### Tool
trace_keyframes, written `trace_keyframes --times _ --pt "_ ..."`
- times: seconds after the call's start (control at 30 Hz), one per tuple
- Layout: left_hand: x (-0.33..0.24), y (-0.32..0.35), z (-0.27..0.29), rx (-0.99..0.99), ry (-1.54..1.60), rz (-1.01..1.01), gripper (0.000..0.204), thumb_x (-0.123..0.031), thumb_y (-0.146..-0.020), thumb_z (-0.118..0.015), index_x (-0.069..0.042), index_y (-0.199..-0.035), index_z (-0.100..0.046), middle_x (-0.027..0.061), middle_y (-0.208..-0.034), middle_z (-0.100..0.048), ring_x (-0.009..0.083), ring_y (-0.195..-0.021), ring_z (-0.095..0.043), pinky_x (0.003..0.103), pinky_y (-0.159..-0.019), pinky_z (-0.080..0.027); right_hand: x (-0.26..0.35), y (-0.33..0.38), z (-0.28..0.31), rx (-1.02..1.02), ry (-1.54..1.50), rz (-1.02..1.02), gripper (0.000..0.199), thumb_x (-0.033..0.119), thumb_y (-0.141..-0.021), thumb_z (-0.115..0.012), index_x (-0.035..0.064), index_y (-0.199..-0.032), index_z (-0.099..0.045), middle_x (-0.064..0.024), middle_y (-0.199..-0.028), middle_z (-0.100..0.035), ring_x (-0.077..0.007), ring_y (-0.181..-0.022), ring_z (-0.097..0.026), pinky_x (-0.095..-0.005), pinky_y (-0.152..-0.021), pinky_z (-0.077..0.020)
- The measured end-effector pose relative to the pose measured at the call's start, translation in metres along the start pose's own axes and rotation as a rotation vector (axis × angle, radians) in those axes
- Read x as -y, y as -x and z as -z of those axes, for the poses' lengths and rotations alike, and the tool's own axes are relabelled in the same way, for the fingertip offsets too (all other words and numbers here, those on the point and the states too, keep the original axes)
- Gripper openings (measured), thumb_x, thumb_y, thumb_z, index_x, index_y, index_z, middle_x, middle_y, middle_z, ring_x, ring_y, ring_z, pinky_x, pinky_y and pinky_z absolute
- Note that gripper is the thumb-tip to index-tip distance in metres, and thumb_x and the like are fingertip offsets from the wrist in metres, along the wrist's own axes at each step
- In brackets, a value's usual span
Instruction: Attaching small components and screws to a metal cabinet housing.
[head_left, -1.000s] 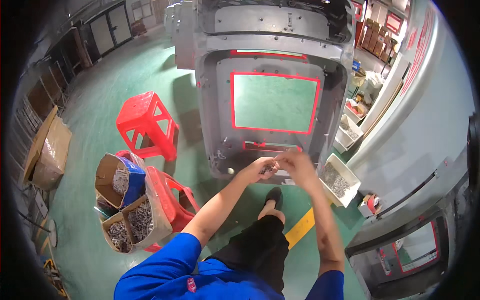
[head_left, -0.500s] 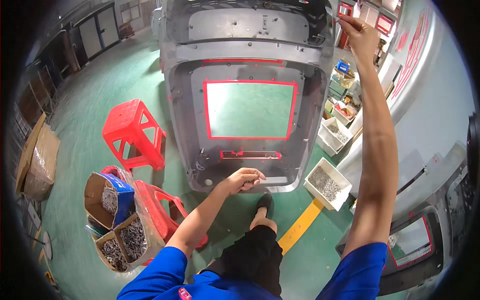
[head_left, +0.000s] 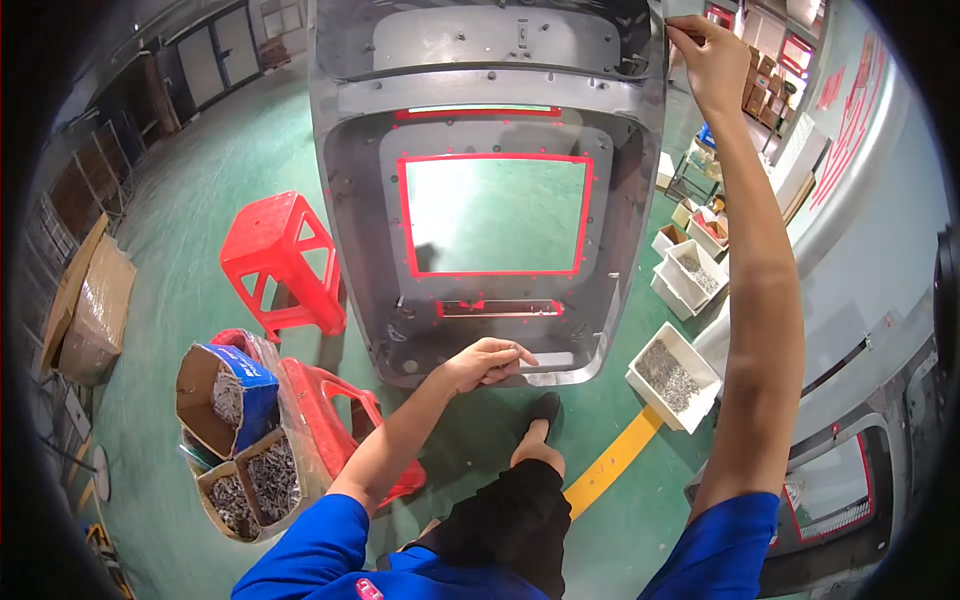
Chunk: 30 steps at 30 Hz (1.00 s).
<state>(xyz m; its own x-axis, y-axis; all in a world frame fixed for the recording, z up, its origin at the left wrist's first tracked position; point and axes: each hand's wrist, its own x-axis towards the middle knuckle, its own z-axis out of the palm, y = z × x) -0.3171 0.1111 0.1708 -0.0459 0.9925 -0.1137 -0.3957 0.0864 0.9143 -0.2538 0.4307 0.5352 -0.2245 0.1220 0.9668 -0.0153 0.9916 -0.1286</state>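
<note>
A large grey moulded shell stands upright before me, with a rectangular opening framed in red and a narrower red-edged slot below it. Up at the far right, my right hand is closed in a pinch, its fingertips at the shell's upper right edge. Whatever it pinches is too small to make out. My left hand hovers over the shell's near lower rim, fingers curled inward and the index finger partly extended. Its palm is hidden, so any contents cannot be made out. Small studs dot the shell's inner surface.
Red plastic stools stand to the left. Nearby, cut cardboard boxes hold many small metal parts. White bins of small hardware line the right side, beside a yellow floor stripe. Another grey panel sits lower right.
My right hand has come in against the shell's upper right edge. The view has shifted slightly, with stools and bins appearing farther right. My left hand keeps nearly the same pose.
</note>
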Motion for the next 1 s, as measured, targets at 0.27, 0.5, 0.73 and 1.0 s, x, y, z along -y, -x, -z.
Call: trace_keyframes --times 0.27,0.5,0.73,1.0 --pt "-0.001 -0.007 0.004 0.002 -0.073 -0.048 0.032 -0.024 -0.098 -0.044 0.002 -0.107 -0.061 -0.0066 -0.062 -0.038 0.0018 -0.050 -0.029 0.017 -0.042 -0.024 -0.005 -0.016 -0.011 0.047 0.463 0.141 0.020 0.024 -0.080 -0.065 0.0104 -0.094 -0.070 -0.0098 -0.080 -0.068 -0.0238 -0.073 -0.066 -0.0328 -0.068 -0.0492" --pt "-0.008 0.004 0.019 -0.080 -0.117 -0.077 0.034 -0.027 -0.098 -0.043 0.001 -0.107 -0.061 -0.0062 -0.058 -0.033 0.0030 -0.048 -0.028 0.019 -0.042 -0.024 0.123 0.154 -0.023 0.466 -0.202 -0.139 0.022 0.026 -0.078 -0.068 0.0087 -0.091 -0.070 -0.0087 -0.083 -0.069 -0.0267 -0.077 -0.065 -0.0347 -0.071 -0.0497" --pt "-0.008 -0.003 0.034 -0.133 -0.091 -0.012 0.024 -0.024 -0.094 -0.051 -0.010 -0.075 -0.048 -0.0060 -0.064 -0.039 0.0019 -0.049 -0.030 0.020 -0.041 -0.019 0.150 0.313 -0.065 0.966 -0.226 -0.202 0.010 0.015 -0.072 -0.068 0.0067 -0.078 -0.068 -0.0094 -0.075 -0.063 -0.0259 -0.073 -0.063 -0.0360 -0.069 -0.0499" --pt "-0.017 -0.006 0.045 -0.108 -0.145 -0.027 0.016 -0.025 -0.095 -0.052 -0.009 -0.090 -0.055 -0.0076 -0.064 -0.039 0.0013 -0.051 -0.030 0.019 -0.043 -0.020 0.138 0.322 -0.072 0.881 -0.592 -0.628 0.009 0.000 -0.069 -0.069 -0.0007 -0.077 -0.066 -0.0100 -0.074 -0.066 -0.0148 -0.070 -0.064 -0.0285 -0.064 -0.0505"
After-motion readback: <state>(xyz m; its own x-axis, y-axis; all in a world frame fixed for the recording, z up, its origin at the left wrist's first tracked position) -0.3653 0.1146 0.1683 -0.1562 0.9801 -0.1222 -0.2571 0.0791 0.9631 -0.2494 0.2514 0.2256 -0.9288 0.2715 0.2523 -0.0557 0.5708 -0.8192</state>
